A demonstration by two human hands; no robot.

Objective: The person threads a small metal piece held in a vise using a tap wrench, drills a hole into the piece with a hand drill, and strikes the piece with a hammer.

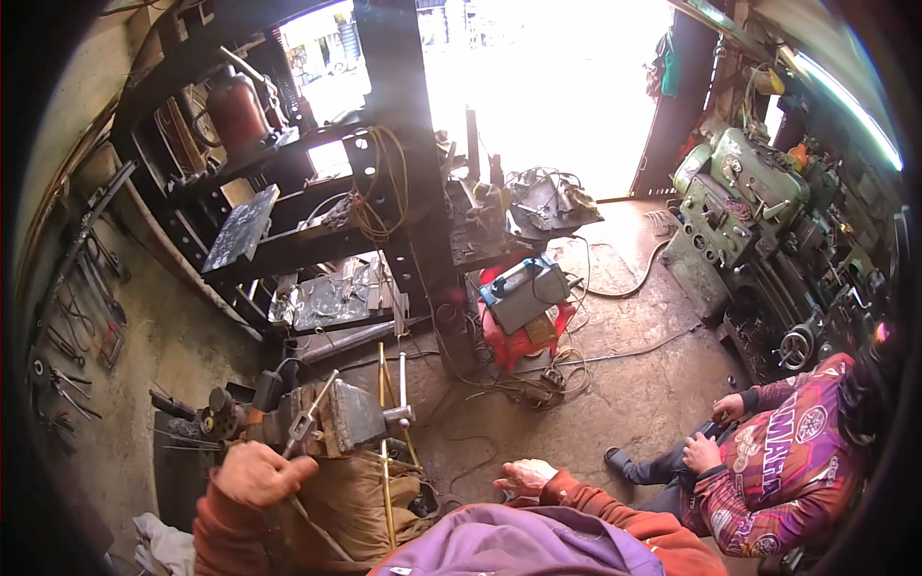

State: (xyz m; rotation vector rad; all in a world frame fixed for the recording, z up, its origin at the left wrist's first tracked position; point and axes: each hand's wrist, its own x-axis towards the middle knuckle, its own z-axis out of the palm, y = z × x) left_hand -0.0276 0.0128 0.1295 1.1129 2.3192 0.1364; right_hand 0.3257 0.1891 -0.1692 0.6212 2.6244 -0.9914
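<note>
Watching from my remote seat, I have the left hand (261, 476) curled narrow at the near end of a metal bar wrench (302, 422); whether its fingers close fully round the bar I cannot tell, because the back of the hand hides them. The wrench slants up and away, its wider middle just beside the left part of the vise (353, 420), its far end free. The right hand (525, 476) is empty and wide, back upward, near the purple top (519, 545) and apart from the vise. Between the hands, thin yellow rods (388, 480) show beside the vise, near its handle (403, 376). I judge the step in hand to be working the wrench at the vise. As I read it, the next move calls for a sure hold on the bar's end, even pressure, and a swing clear of the rods
</note>
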